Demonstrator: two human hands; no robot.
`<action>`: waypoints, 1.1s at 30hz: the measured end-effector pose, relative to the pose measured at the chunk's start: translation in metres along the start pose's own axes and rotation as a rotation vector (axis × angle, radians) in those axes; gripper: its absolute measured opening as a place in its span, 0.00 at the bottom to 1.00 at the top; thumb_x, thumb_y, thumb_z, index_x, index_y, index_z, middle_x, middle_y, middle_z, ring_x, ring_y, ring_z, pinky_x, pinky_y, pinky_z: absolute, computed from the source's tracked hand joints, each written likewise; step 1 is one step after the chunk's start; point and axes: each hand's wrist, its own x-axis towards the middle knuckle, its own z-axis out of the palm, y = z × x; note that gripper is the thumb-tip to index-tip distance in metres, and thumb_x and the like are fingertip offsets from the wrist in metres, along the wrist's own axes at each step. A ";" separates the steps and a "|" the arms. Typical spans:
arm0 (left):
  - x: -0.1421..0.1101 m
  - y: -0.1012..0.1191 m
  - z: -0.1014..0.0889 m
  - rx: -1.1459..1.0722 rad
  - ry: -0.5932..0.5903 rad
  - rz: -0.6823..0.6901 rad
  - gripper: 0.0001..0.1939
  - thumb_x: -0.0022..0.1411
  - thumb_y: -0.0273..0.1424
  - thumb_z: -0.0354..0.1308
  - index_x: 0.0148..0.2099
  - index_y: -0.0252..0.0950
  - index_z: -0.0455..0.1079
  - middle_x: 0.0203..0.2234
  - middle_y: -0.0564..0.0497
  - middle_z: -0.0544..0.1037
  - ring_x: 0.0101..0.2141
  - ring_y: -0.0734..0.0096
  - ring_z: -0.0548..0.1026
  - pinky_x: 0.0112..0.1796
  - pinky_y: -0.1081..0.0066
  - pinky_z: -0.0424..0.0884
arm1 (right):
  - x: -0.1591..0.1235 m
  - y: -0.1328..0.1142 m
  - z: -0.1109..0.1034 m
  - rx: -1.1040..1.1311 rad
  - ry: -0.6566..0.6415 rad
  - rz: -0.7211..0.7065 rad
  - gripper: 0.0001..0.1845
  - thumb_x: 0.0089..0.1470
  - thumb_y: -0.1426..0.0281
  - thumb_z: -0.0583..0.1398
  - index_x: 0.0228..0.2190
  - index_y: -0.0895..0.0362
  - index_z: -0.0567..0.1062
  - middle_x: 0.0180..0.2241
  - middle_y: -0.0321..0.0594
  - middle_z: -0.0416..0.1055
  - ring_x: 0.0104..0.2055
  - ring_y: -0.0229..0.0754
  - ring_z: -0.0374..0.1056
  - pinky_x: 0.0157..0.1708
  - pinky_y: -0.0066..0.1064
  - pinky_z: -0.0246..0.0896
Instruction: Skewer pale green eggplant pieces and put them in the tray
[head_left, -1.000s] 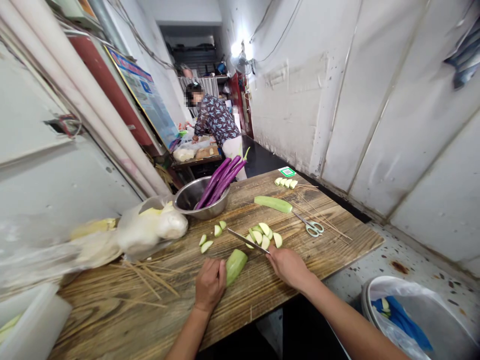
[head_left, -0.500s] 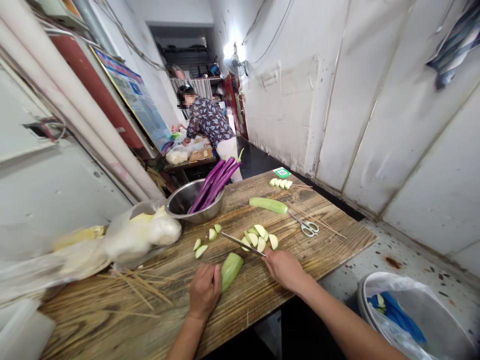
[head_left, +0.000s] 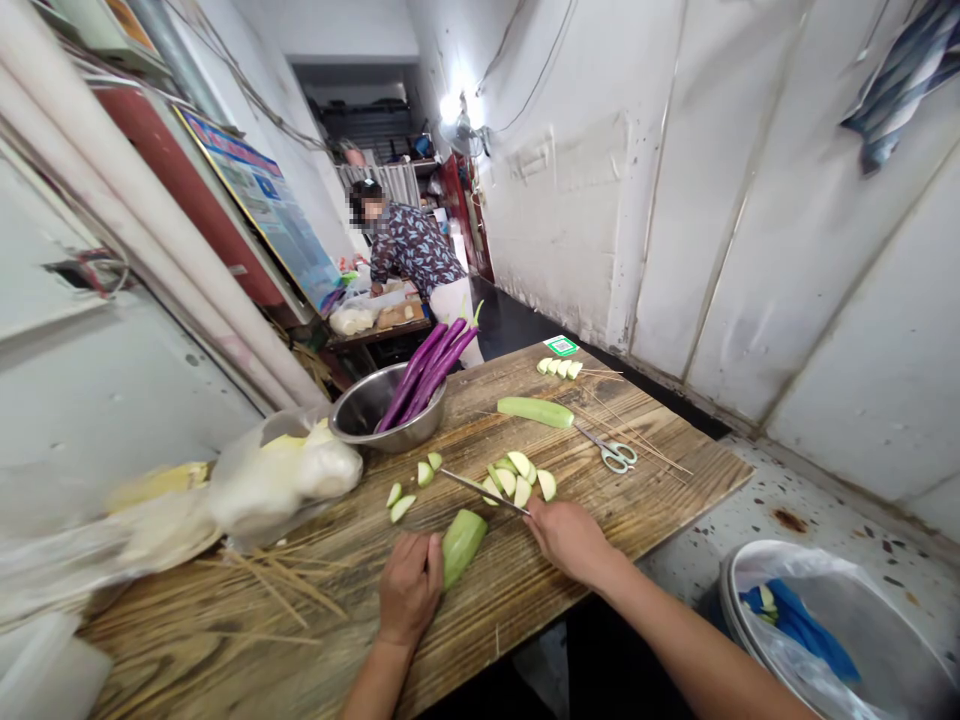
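My left hand point(head_left: 409, 587) is closed on the near end of a pale green peeled eggplant piece point(head_left: 463, 542) lying on the wooden table point(head_left: 660, 490). A knife point(head_left: 480, 490) is gripped in my right hand point(head_left: 568, 538), its blade pointing left over the far end of that piece. Just beyond the blade lies a heap of cut slices point(head_left: 517, 478), and a few more slices point(head_left: 411, 488) lie to the left.
A steel bowl point(head_left: 360, 412) holds long purple eggplants point(head_left: 431, 366). Another peeled half point(head_left: 535, 411), scissors point(head_left: 613, 455), bamboo skewers point(head_left: 637, 440) and a bagged bundle point(head_left: 285, 475) lie on the table. A lined bin point(head_left: 825, 640) stands at lower right. Another person point(head_left: 416, 255) works at a far table.
The view has shifted slightly. My hands, the knife and the eggplant piece stay in nearly the same pose over the table.
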 end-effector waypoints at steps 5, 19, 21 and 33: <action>-0.002 -0.003 0.002 0.015 -0.021 -0.013 0.09 0.61 0.27 0.47 0.30 0.35 0.66 0.24 0.49 0.69 0.29 0.68 0.67 0.35 0.67 0.65 | 0.000 -0.001 0.000 -0.020 -0.004 0.003 0.16 0.62 0.66 0.43 0.39 0.60 0.67 0.28 0.46 0.74 0.29 0.43 0.71 0.27 0.27 0.57; -0.001 -0.002 0.001 0.009 -0.031 -0.014 0.10 0.61 0.27 0.47 0.30 0.35 0.66 0.24 0.49 0.69 0.29 0.69 0.68 0.35 0.67 0.65 | 0.001 0.001 0.001 -0.030 -0.007 0.001 0.17 0.62 0.65 0.43 0.39 0.59 0.67 0.27 0.46 0.74 0.28 0.43 0.71 0.25 0.27 0.56; -0.001 -0.002 0.002 0.004 -0.033 -0.012 0.10 0.61 0.27 0.46 0.30 0.35 0.66 0.24 0.48 0.70 0.29 0.69 0.68 0.36 0.66 0.65 | 0.001 0.000 0.000 -0.020 -0.013 0.007 0.17 0.62 0.65 0.43 0.40 0.59 0.67 0.28 0.46 0.74 0.28 0.43 0.71 0.26 0.27 0.56; -0.001 -0.002 0.000 0.000 -0.018 -0.012 0.09 0.61 0.26 0.47 0.31 0.35 0.67 0.25 0.48 0.70 0.30 0.69 0.68 0.36 0.67 0.65 | 0.002 0.002 0.003 -0.027 0.007 -0.001 0.16 0.62 0.65 0.44 0.39 0.60 0.67 0.27 0.46 0.74 0.29 0.44 0.71 0.26 0.27 0.56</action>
